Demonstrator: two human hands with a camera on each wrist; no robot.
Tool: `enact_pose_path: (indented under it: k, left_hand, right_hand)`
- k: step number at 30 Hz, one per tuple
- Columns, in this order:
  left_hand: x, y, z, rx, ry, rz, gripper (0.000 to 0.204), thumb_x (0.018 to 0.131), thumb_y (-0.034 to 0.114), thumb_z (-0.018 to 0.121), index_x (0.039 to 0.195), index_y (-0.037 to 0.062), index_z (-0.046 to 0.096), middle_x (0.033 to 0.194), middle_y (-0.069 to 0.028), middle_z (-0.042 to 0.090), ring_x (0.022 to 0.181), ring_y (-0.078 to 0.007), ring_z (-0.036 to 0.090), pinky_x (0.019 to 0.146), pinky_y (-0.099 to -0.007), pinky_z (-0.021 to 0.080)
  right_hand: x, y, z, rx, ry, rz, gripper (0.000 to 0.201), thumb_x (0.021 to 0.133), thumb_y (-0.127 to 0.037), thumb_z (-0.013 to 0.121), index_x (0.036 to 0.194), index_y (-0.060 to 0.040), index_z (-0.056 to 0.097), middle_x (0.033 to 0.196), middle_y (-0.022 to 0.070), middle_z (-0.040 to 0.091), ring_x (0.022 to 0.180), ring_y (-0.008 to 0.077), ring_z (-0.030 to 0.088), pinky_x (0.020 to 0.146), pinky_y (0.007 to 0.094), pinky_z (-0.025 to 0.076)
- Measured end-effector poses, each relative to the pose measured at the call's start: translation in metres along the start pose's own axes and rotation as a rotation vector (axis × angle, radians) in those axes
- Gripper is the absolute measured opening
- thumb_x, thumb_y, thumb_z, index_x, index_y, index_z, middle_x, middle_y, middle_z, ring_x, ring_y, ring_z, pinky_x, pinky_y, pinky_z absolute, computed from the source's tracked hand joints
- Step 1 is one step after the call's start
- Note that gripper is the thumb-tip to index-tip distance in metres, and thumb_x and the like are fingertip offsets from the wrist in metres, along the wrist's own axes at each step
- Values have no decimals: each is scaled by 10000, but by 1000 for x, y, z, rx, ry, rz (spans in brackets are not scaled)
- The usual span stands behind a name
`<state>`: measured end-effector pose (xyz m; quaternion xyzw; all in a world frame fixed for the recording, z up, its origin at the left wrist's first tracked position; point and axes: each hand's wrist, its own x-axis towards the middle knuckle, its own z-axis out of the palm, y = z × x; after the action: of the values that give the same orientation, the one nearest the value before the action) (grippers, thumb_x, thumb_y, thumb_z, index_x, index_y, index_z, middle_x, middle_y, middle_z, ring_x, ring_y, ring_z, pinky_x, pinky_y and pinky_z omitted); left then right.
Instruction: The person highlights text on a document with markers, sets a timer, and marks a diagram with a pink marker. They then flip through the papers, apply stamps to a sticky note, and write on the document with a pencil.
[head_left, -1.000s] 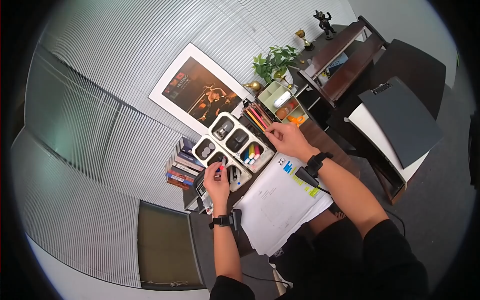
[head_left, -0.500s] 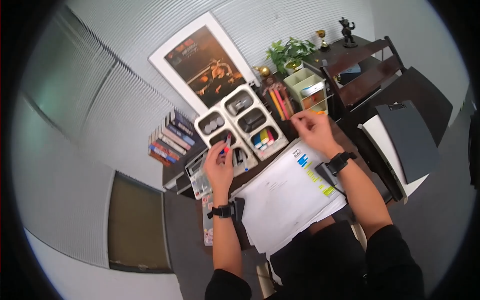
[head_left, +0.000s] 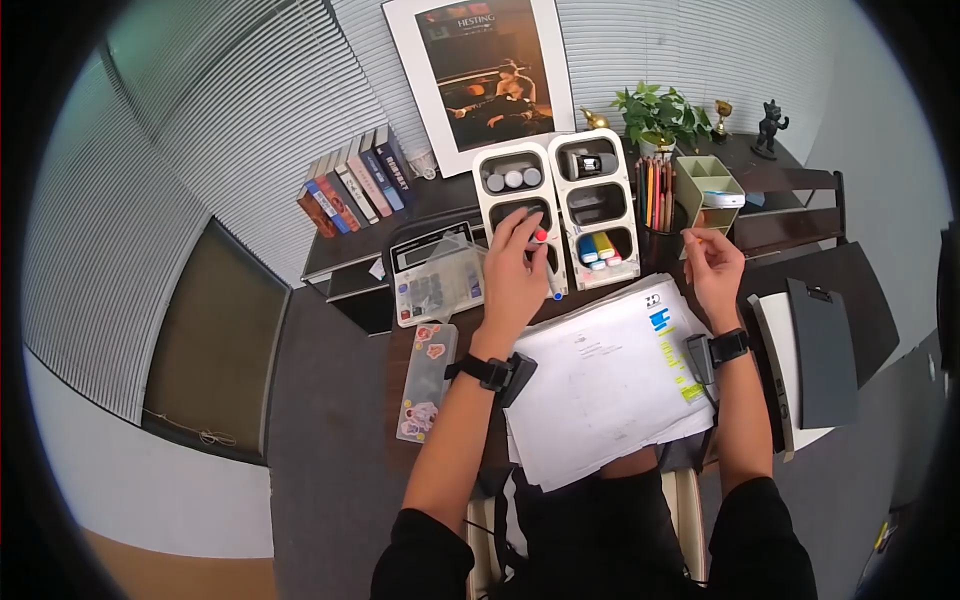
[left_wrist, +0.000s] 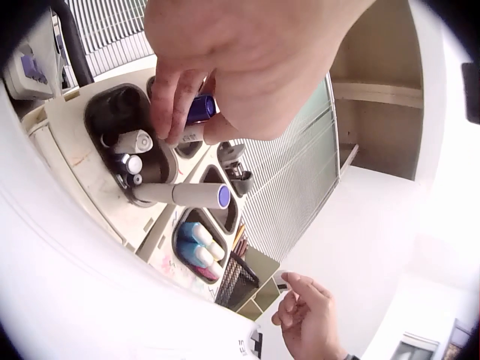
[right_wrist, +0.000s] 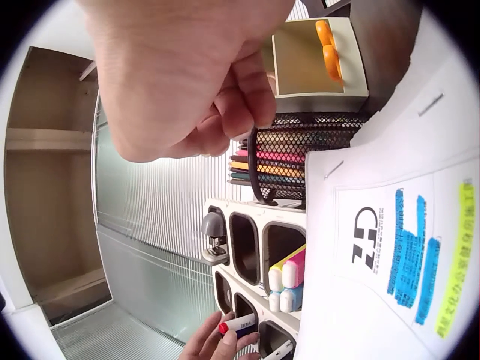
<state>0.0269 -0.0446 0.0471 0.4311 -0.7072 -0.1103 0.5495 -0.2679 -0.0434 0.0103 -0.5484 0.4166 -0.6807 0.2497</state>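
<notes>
My left hand [head_left: 515, 265] is over the left white desk organizer [head_left: 482, 185], at its middle compartment. Its fingers pinch markers: a white-bodied one with a red end [right_wrist: 240, 324] and one with a blue cap [left_wrist: 201, 109]. Below the hand, another white marker with a blue end [left_wrist: 199, 196] leans out of the front compartment among other pens. Highlighters [head_left: 601, 250] fill the front compartment of the right organizer [head_left: 627, 200]. To the right of the mesh pencil cup [right_wrist: 281, 154], my right hand [head_left: 715, 268] hovers with loosely curled fingers and nothing visible in them.
A paper stack [head_left: 600, 385] lies before the organizers. On the left are a calculator [head_left: 435, 280] and a stickered case [head_left: 425, 385]. Behind the cup stands a green sorter [head_left: 690, 180]. A dark clipboard [head_left: 825, 355] is at the right, a framed poster [head_left: 490, 80] at the back.
The head view has turned, bringing the desk more upright. My right hand has drawn back from the pencils to the cup's right side. The left hand keeps its markers over the organizer.
</notes>
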Motion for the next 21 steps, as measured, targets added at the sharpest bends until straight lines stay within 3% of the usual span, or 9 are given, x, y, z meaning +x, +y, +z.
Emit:
enact_pose_path:
  k: [4,9,12,13,15,17,19,20,21]
  left_hand:
    - [-3,3,5,-18,37,-76,557,850,-92,684,1375,49,560,1398,-117,453,807,-125,640,638,-229,534]
    - [-12,-6,14,-33,116,-81,627,852,-107,669,1426,56,476,1379,-141,420,841,-127,631,651,-226,526]
    - [-15,-8,19,-234,366,-85,488,862,-120,609,1321,-11,484,1283,-112,457,816,-120,604,646,-256,510]
    - [-13,-8,20,-226,369,-98,488,862,-120,609,1321,-11,484,1283,-112,457,816,-120,604,646,-256,510]
    - [-12,-8,14,-613,581,-257,438,860,-108,582,1274,4,498,1200,-107,479,779,-136,575,620,-267,477]
    - [0,-10,6,-848,914,-490,461,826,-104,532,1258,44,476,983,-84,523,725,-160,538,614,-282,450]
    - [-3,-11,-6,-915,1080,-571,455,819,-91,528,1244,61,470,866,-61,525,705,-170,535,617,-295,449]
    - [-3,-11,-2,-798,1167,-513,411,826,-74,535,1206,68,474,822,-52,523,680,-171,528,598,-285,439]
    - [-5,-8,2,-705,1132,-488,370,829,-65,544,1170,60,476,834,-56,533,670,-157,521,582,-280,436]
  right_hand:
    - [-1,-2,0,26,-6,13,106,966,-86,680,988,17,696,620,-24,587,491,38,526,435,200,373]
    - [-2,-9,2,7,-10,3,94,961,-81,686,974,11,704,630,-23,611,492,26,522,451,196,370]
    - [-1,-15,1,-22,-28,-36,91,961,-76,684,985,8,708,629,-26,607,502,25,526,451,197,375]
    - [0,-16,1,-49,-23,-61,91,961,-74,682,989,9,709,632,-28,607,510,24,531,452,197,376]
    - [-6,-21,2,-74,-19,-81,102,963,-76,681,1002,13,710,638,-28,606,524,25,534,455,196,379]
    - [-8,-23,6,-74,-3,-53,110,964,-85,684,1009,12,710,638,-25,605,514,25,521,453,196,374]
    - [-6,-22,7,-47,-12,-71,110,966,-87,686,1013,9,710,633,-22,604,504,25,511,448,197,366]
    - [-6,-21,7,-42,-18,-80,105,965,-83,687,1012,8,711,632,-21,604,502,25,511,446,198,361]
    - [-6,-18,7,-34,-16,-82,104,964,-80,688,1014,9,710,631,-22,602,501,26,510,448,197,364]
